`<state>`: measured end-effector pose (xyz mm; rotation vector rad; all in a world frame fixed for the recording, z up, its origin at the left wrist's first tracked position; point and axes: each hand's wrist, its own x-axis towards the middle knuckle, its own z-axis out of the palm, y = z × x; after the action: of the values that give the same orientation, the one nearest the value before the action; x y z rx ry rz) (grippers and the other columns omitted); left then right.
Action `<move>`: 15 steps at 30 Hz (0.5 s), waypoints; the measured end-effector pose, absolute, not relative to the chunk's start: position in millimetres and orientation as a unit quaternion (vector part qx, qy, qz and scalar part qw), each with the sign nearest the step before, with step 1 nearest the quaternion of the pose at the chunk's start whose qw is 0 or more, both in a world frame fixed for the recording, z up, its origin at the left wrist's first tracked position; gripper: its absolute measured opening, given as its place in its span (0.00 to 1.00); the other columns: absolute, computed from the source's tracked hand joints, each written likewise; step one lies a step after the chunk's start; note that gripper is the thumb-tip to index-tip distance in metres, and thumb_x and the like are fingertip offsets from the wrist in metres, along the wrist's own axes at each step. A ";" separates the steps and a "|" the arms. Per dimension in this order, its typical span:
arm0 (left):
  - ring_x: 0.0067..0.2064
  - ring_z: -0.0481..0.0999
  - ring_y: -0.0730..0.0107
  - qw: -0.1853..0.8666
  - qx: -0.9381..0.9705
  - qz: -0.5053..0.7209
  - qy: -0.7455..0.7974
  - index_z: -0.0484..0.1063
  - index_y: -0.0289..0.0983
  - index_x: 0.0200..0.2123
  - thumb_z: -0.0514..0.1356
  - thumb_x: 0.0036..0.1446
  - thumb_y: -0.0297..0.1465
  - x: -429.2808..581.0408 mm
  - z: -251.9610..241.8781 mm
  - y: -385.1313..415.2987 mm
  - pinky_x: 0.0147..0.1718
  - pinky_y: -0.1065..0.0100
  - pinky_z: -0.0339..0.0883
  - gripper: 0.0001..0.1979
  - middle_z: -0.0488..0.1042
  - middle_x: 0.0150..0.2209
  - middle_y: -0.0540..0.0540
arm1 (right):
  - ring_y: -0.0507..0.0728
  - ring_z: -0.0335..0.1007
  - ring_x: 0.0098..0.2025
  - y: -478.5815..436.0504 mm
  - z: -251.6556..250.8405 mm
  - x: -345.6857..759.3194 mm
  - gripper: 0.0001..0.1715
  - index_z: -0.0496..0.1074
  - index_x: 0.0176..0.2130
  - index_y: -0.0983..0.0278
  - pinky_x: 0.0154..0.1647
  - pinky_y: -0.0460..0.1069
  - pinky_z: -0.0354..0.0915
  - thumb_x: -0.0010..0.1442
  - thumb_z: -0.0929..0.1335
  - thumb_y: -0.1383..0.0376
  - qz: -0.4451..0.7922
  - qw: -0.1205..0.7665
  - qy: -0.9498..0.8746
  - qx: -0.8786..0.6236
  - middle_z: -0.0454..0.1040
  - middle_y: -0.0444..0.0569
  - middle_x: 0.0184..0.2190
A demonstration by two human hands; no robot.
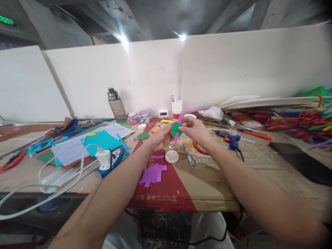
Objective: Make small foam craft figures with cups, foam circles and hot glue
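Observation:
Near the middle of the table, my left hand (161,139) holds a green disc (176,129) from its left side. My right hand (194,128) has its fingers closed on a purple strip (180,118) at the disc's upper right. Another bit of purple shows across and below the disc. Beneath the hands lie a white round lid (171,156) and a pile of purple paper pieces (153,174). A second green disc (142,136) rests to the left of my left hand.
Coloured paper sheets (97,142) and a white plug on a blue power socket (105,162) are at the left. A grey bottle (117,108) stands behind. Rightward are a blue glue gun (230,137), a black phone-like slab (302,162) and pipe cleaners (306,121).

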<state>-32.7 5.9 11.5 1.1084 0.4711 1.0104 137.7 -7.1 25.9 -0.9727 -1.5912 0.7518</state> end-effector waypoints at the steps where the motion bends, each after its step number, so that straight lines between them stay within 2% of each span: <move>1: 0.35 0.73 0.71 0.706 0.498 0.454 0.218 0.77 0.36 0.39 0.65 0.57 0.40 -32.8 12.3 5.5 0.33 0.70 0.65 0.13 0.78 0.37 0.45 | 0.53 0.68 0.35 -7.5 25.8 138.2 0.17 0.72 0.39 0.63 0.38 0.49 0.66 0.47 0.71 0.60 0.325 0.538 -0.664 -0.405 0.75 0.46 0.37; 7: 0.31 0.73 0.71 0.720 0.486 0.439 0.231 0.77 0.36 0.41 0.64 0.58 0.40 -34.7 15.3 4.9 0.32 0.69 0.65 0.14 0.78 0.35 0.46 | 0.52 0.67 0.31 -8.0 26.3 140.4 0.16 0.72 0.35 0.63 0.34 0.49 0.65 0.46 0.72 0.59 0.350 0.543 -0.654 -0.394 0.73 0.44 0.29; 12: 0.33 0.75 0.70 0.728 0.468 0.437 0.247 0.77 0.37 0.42 0.62 0.60 0.40 -36.1 15.4 5.3 0.33 0.69 0.66 0.14 0.78 0.35 0.46 | 0.53 0.68 0.34 -9.2 28.1 142.1 0.16 0.72 0.36 0.64 0.38 0.50 0.65 0.47 0.72 0.59 0.328 0.519 -0.680 -0.401 0.74 0.45 0.32; 15: 0.32 0.74 0.72 0.721 0.463 0.454 0.245 0.76 0.37 0.42 0.62 0.59 0.39 -37.2 15.3 6.5 0.30 0.71 0.65 0.13 0.78 0.35 0.47 | 0.53 0.67 0.32 -12.3 30.5 140.5 0.15 0.73 0.36 0.64 0.36 0.49 0.64 0.48 0.72 0.59 0.315 0.504 -0.695 -0.404 0.73 0.44 0.31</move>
<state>-37.2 6.5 15.3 1.0229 0.5410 1.0021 140.5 -12.3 30.5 -0.9763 -1.6771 0.7604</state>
